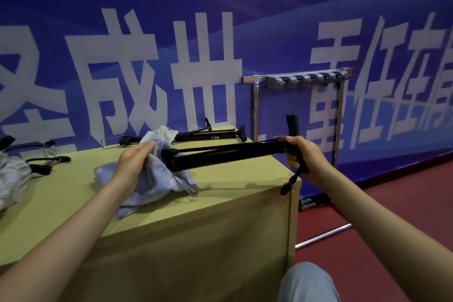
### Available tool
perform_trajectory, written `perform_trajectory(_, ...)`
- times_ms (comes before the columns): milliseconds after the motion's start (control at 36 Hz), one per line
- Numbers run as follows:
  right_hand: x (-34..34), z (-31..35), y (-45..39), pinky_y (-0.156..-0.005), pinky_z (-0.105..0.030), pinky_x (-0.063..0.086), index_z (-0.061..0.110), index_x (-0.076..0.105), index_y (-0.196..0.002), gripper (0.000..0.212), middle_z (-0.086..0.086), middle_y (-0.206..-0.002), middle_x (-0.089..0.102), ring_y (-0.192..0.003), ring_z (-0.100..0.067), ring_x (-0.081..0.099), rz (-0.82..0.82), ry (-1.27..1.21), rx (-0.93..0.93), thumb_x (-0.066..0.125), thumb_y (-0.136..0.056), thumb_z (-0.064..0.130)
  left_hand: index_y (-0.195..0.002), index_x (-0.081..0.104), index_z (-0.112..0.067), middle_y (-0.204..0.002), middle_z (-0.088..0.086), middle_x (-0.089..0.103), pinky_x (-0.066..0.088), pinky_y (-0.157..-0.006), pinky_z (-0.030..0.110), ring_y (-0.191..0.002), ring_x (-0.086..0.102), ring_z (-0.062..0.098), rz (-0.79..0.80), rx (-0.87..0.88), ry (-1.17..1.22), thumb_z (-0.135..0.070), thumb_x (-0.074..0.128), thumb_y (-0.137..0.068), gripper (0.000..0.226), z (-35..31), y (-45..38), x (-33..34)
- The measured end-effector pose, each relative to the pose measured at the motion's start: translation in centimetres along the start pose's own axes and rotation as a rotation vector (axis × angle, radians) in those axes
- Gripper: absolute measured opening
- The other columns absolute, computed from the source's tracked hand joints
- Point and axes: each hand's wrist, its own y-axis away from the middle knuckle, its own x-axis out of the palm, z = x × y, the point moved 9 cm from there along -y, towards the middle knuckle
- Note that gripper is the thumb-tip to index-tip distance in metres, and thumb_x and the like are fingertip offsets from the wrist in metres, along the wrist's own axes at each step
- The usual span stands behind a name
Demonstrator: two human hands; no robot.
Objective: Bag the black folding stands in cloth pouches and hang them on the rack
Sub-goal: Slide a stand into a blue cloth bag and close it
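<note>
Sliding a folding stand into a cloth pouch at the cabinet's near corner

Gripping the handle end, the right hand (302, 157) has its fingers curled round the black folding stand (220, 153), which stretches level above the yellow-green cabinet (220, 206) top, its wrist strap (290, 182) dangling past the cabinet's right edge. The stand's far end sits in the mouth of the pale cloth pouch (159, 176), which the left hand (133, 163) pinches at its rim, fingers bunched on the fabric. The pouch's lower part rests crumpled on the cabinet top. A second black folding stand (210, 133) lies along the cabinet's back edge, with another crumpled pouch (161, 135) just beside it. Behind the cabinet's right rear corner stands the metal rack (306, 78) with its row of grey hooks, against the blue banner wall (147, 7).
</note>
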Motion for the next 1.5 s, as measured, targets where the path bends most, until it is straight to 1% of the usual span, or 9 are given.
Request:
perform_trajectory(83,1.6,-0.1,-0.1,-0.039,-0.019,0.029,-0.003,0.061,-0.116,0.031,0.004,-0.054,0.035,-0.043,-0.008,0.031,0.023,0.030,-0.013,0.045,-0.099,0.016,-0.091,0.072,-0.017,-0.096,0.008,0.070,0.047,-0.093,0.035,-0.096,0.062,0.020,0.068,0.047,-0.030,-0.024,0.060,-0.094,0.014,-1.7,0.3,1.3)
perform_trajectory(306,6.2,-1.5,-0.1,-0.044,-0.022,0.022,0.007,0.062,-0.097,0.018,0.003,-0.057,0.032,-0.047,-0.010,0.028,-0.001,-0.063,0.036,0.054,-0.096,0.023,-0.085,0.069,-0.017,-0.063,-0.011,0.070,0.047,-0.062,0.009,-0.065,0.063,-0.002,0.216,0.094,-0.094,-0.022,0.054,-0.097,0.020,-3.9,2.0,5.3)
perform_trajectory(444,10.8,-3.3,0.2,-0.038,-0.018,0.024,0.014,0.054,-0.088,0.012,0.003,-0.053,0.035,-0.041,-0.008,0.031,-0.015,-0.188,0.137,0.057,-0.094,0.023,-0.099,0.063,0.014,-0.085,0.014,0.056,0.041,-0.071,0.025,-0.082,0.049,0.020,0.287,0.176,-0.062,-0.019,0.052,-0.098,0.034,-5.3,3.2,6.8)
perform_trajectory(556,13.8,-3.7,0.0,-0.038,-0.020,0.023,0.015,0.053,-0.082,0.016,0.003,-0.052,0.035,-0.040,-0.009,0.031,0.030,-0.157,0.132,0.058,-0.093,0.025,-0.078,0.063,-0.002,-0.069,0.009,0.053,0.041,-0.069,0.030,-0.071,0.047,0.018,0.213,0.248,-0.114,-0.022,0.055,-0.097,0.029,-6.6,3.0,5.8)
perform_trajectory(750,18.9,-0.4,-0.5,-0.042,-0.026,0.033,-0.004,0.064,-0.095,0.041,-0.004,-0.053,0.048,-0.039,-0.016,0.041,0.175,0.337,-0.162,0.049,-0.099,0.033,-0.079,0.061,-0.002,-0.075,0.016,0.056,0.047,-0.074,0.030,-0.074,0.053,0.023,0.058,0.191,0.106,-0.027,0.057,-0.096,0.031,-7.8,1.0,2.1)
perform_trajectory(1000,25.5,7.0,-2.8,-0.050,-0.027,0.050,0.021,0.064,-0.088,0.021,-0.002,-0.067,0.068,-0.054,-0.017,0.063,0.329,0.711,-0.462,0.058,-0.094,0.040,-0.098,0.065,-0.011,-0.087,0.005,0.066,0.050,-0.070,0.021,-0.079,0.062,0.012,0.050,0.185,0.110,-0.026,0.048,-0.101,0.023,-9.8,0.0,0.9)
perform_trajectory(1139,30.3,12.2,-3.6,-0.051,-0.029,0.050,0.020,0.066,-0.068,0.044,0.000,-0.059,0.068,-0.048,-0.015,0.060,0.319,0.993,-0.744,0.049,-0.097,0.049,-0.084,0.062,-0.022,-0.082,0.000,0.068,0.049,-0.083,0.036,-0.085,0.064,0.017,-0.122,0.247,0.097,-0.040,0.037,-0.102,0.037,-13.7,-0.5,-1.2)
perform_trajectory(1361,33.8,16.6,-6.1,-0.045,-0.040,0.043,-0.004,0.054,-0.055,0.043,-0.019,-0.049,0.056,-0.046,-0.038,0.053,0.262,0.919,-0.895,0.040,-0.079,0.029,-0.103,0.070,-0.023,-0.096,-0.001,0.072,0.055,-0.082,0.033,-0.091,0.068,0.015,-0.113,0.425,0.165,-0.051,0.043,-0.097,0.039,-19.0,-1.0,-3.1)
perform_trajectory(1500,34.4,17.7,-6.1,-0.048,-0.034,0.030,0.001,0.053,-0.062,0.044,-0.012,-0.055,0.052,-0.050,-0.024,0.041,0.131,0.734,-0.998,0.033,-0.079,0.036,-0.086,0.065,-0.009,-0.068,-0.002,0.066,0.050,-0.049,0.018,-0.056,0.064,0.005,-0.266,0.466,0.225,-0.034,0.051,-0.098,0.031,-19.5,-1.3,-5.0)
